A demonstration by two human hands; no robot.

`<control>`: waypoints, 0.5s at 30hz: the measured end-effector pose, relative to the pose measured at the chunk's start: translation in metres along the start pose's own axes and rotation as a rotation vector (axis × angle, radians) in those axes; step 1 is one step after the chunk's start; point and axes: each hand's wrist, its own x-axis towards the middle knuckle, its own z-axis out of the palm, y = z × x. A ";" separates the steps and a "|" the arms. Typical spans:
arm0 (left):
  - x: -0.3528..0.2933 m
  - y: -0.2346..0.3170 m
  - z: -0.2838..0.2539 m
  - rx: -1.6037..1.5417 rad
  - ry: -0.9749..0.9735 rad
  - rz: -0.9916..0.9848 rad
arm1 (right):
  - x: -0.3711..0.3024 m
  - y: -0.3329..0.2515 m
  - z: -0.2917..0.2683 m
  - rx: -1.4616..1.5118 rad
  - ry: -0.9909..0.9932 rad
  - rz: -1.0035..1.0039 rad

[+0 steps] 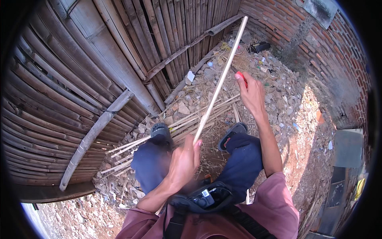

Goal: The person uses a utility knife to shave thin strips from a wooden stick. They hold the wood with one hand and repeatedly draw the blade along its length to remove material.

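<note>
Pale bamboo-like material: one long, thin strip [220,79] is held up in front of the body. Its near end is clamped in the L hand [184,158], fingers closed round it, thumb up top. Long axis is run from that fist to the far side, w/ a slight lean to the right; far end is left unsupported, seen agst. the corner by the brick wall [334,59].

R hand [252,95] is held farther out, just right of the strip, approx. level w/ its middle. Fingers are shut round a red-handled tool [242,79], whose dark end is pointed far-left, twd. the strip. Whether contact is made can't be told from this view. So the strip is passed on the left by R hand, & its near end is owned by L hand, i.e. L is nearer the body.

Below, loose strips [185,122] are laid crosswise on the rubble, btwn. & left of the feet, w/ the bamboo wall [99,51] set beyond on the left.
</note>
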 end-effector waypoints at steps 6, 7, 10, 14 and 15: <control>0.002 -0.018 -0.009 -0.222 -0.123 -0.017 | -0.019 0.038 0.023 0.540 0.039 -0.002; 0.005 -0.027 -0.012 -0.357 -0.153 -0.088 | -0.029 0.025 0.023 0.544 0.007 -0.047; 0.005 -0.034 -0.019 -0.656 -0.238 -0.224 | -0.054 -0.009 0.031 0.556 -0.074 -0.207; 0.004 -0.025 -0.021 -0.694 -0.244 -0.208 | -0.076 -0.039 0.028 0.454 -0.173 -0.447; 0.004 -0.024 -0.020 -0.695 -0.242 -0.188 | -0.080 -0.045 0.026 0.408 -0.202 -0.499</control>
